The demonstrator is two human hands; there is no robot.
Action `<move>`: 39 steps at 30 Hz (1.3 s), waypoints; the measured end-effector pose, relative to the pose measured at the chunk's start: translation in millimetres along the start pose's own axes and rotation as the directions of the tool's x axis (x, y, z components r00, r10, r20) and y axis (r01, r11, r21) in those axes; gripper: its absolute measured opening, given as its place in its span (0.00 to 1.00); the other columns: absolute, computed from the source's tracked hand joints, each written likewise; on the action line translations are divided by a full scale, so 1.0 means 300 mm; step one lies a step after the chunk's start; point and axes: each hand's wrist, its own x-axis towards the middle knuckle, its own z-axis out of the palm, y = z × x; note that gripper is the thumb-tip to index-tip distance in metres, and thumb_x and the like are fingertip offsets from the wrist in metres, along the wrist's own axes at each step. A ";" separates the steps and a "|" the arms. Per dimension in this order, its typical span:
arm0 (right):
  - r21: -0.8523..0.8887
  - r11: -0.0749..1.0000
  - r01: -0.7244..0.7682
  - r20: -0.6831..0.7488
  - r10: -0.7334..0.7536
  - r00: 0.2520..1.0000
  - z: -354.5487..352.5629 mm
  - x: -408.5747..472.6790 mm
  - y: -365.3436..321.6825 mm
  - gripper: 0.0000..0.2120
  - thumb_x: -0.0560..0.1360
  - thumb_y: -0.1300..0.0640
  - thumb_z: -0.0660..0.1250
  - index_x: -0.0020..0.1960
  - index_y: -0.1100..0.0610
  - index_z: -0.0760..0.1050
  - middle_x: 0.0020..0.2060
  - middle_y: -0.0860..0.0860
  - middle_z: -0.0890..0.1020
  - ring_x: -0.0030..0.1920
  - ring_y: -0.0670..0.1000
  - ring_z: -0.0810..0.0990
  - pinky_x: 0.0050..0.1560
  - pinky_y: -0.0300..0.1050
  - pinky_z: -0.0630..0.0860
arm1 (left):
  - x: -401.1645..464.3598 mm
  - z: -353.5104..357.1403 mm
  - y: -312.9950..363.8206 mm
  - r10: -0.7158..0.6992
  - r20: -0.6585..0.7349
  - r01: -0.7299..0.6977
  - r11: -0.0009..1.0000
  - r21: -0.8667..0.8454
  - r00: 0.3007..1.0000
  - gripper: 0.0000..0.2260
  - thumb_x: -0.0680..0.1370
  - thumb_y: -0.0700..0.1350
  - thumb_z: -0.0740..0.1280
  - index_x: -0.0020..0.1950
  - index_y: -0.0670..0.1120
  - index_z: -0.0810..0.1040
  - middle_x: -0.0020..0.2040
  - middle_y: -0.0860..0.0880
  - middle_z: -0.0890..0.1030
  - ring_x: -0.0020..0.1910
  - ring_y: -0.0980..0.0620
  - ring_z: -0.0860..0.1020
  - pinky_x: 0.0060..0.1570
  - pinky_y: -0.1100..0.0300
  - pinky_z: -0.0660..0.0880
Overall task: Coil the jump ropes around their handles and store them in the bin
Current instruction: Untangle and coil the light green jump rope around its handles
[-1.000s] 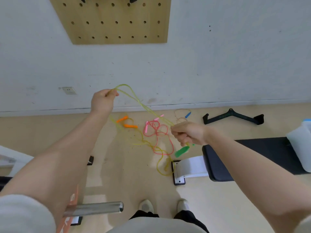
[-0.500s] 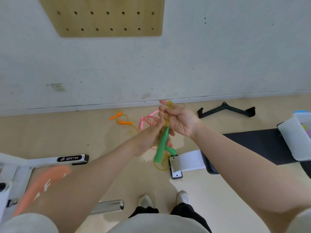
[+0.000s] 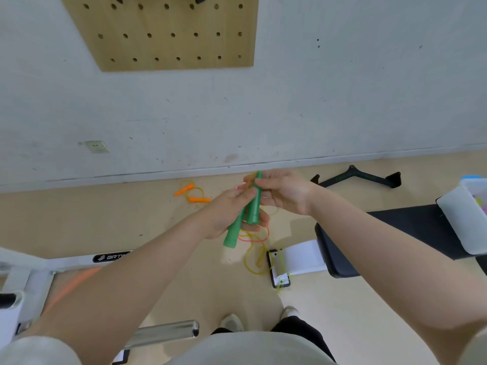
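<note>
My left hand (image 3: 232,212) grips two green jump-rope handles (image 3: 253,209) held side by side. My right hand (image 3: 284,191) pinches their upper ends together with the yellow-green cord. The cord (image 3: 254,256) hangs down from the handles and loops on the floor, over the bench foot. A pink rope (image 3: 259,239) lies on the floor under my hands, mostly hidden. An orange-handled rope (image 3: 193,193) lies by the wall. The white bin (image 3: 459,219) stands on the bench at the right edge.
A black padded bench (image 3: 395,233) with a white foot (image 3: 297,259) stands to the right. A black cable-machine handle (image 3: 358,177) lies by the wall. A white machine frame and a steel bar (image 3: 163,334) are at lower left. A wooden pegboard (image 3: 168,32) hangs above.
My hands came together from wide apart. The stretched cord was gathered in, and both green handles now sit side by side in my left hand, with my right hand at their tops.
</note>
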 end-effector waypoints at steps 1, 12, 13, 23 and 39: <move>-0.010 1.000 -0.024 -0.027 0.023 0.999 -0.004 0.001 0.001 0.07 0.79 0.62 0.58 0.51 0.60 0.75 0.47 0.54 0.81 0.43 0.48 0.81 0.46 0.39 0.79 | 0.005 -0.007 -0.001 -0.009 -0.041 0.008 1.000 -0.021 0.999 0.17 0.82 0.51 0.54 0.53 0.40 0.75 0.41 0.40 0.83 0.40 0.44 0.82 0.46 0.49 0.80; -0.523 0.852 0.007 -0.100 -0.069 0.993 0.003 -0.030 0.003 0.04 0.73 0.66 0.68 0.46 0.65 0.77 0.36 0.54 0.79 0.31 0.45 0.79 0.34 0.35 0.78 | 0.074 0.028 0.007 0.058 -0.332 -0.067 0.998 -0.017 0.941 0.16 0.83 0.51 0.53 0.54 0.46 0.78 0.44 0.45 0.82 0.38 0.47 0.81 0.38 0.58 0.78; -0.543 0.839 0.037 -0.102 -0.110 0.989 0.004 -0.037 -0.003 0.01 0.73 0.66 0.68 0.43 0.63 0.76 0.35 0.54 0.79 0.28 0.45 0.79 0.33 0.34 0.79 | 0.080 0.048 0.009 0.077 -0.307 -0.093 0.995 -0.037 0.949 0.17 0.83 0.50 0.53 0.56 0.43 0.77 0.41 0.46 0.81 0.35 0.48 0.79 0.35 0.59 0.76; -0.881 0.453 0.136 -0.069 -0.407 0.911 -0.128 -0.096 -0.015 0.03 0.71 0.66 0.64 0.41 0.62 0.76 0.40 0.50 0.73 0.37 0.48 0.71 0.42 0.41 0.68 | 0.092 0.200 0.073 0.162 -0.315 -0.076 0.961 0.266 0.935 0.07 0.76 0.45 0.68 0.46 0.41 0.78 0.30 0.48 0.80 0.22 0.54 0.71 0.25 0.64 0.69; -0.388 0.909 0.152 0.140 -0.104 0.985 -0.323 -0.162 -0.074 0.09 0.80 0.61 0.58 0.44 0.59 0.75 0.24 0.46 0.61 0.22 0.43 0.57 0.23 0.34 0.53 | 0.149 0.317 0.160 0.234 -0.635 -0.063 0.958 0.279 0.736 0.14 0.74 0.42 0.70 0.31 0.43 0.71 0.24 0.47 0.74 0.20 0.50 0.70 0.27 0.60 0.70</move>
